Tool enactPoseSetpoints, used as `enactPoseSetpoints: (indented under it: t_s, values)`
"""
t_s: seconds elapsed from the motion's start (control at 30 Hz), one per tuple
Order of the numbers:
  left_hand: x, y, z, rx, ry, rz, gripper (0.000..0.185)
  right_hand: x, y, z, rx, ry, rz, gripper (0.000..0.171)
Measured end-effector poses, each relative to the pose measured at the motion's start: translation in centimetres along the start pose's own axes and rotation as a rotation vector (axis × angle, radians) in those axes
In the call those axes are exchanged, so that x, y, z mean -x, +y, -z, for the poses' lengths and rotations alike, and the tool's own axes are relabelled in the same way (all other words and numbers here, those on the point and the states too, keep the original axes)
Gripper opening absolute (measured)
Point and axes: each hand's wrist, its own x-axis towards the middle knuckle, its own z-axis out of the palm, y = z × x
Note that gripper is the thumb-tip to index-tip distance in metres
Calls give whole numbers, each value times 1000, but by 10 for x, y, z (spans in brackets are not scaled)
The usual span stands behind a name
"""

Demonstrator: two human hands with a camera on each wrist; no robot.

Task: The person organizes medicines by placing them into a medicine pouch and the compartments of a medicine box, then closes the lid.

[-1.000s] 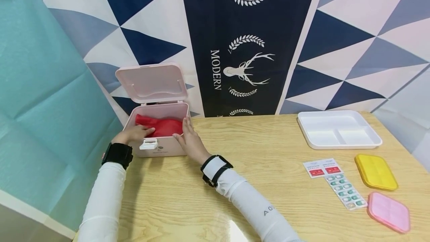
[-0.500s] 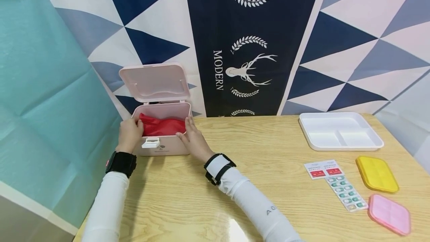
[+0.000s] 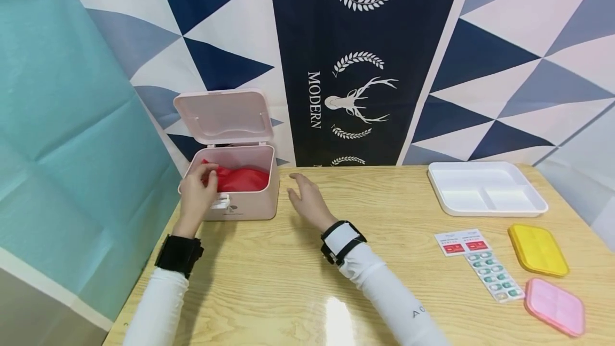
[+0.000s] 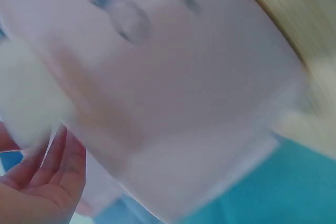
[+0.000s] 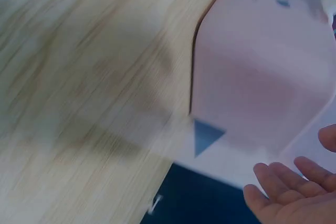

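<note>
A pale pink box point(image 3: 257, 208) stands at the back left with its lid point(image 3: 228, 116) raised against the wall. Inside lies a red cloth-like pouch point(image 3: 246, 179). My left hand point(image 3: 197, 194) hovers over the box's front left corner, fingers loosely bent and overlapping the pouch's left end in the head view. Its fingers point(image 4: 65, 166) show beside the white latch point(image 4: 31, 87) in the left wrist view. To the right of the box, my right hand point(image 3: 311, 203) hangs above the table, apart from the box, its relaxed fingers point(image 5: 286, 182) holding nothing.
A white divided tray point(image 3: 485, 212) sits at the back right of the wooden table point(image 3: 269, 282). Nearer are a white-and-red packet point(image 3: 461, 242), a capsule blister pack point(image 3: 495, 275), a yellow case point(image 3: 538, 250) and a pink case point(image 3: 554, 306). A patterned wall stands behind.
My right hand has left the box's right side and moved right. My left hand went from reaching inside, to the left rim, then up over the front left corner. The pouch stays in the box.
</note>
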Motion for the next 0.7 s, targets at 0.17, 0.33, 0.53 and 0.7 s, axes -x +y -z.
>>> enactPoseSetpoints:
  t_s: [0.17,0.33,0.53,0.7]
  values:
    - [11,27,-19,142,-83,-42,20,9,20,24,14,50,-56,37]
    - [22,49,-46,241,-163,-99,22,21,46,53,42,108,-92,36]
    - [35,67,-83,183,-217,-232,25,39,79,99,77,191,-158,35]
    - [44,80,-113,153,-232,-290,24,58,110,139,150,264,-216,34]
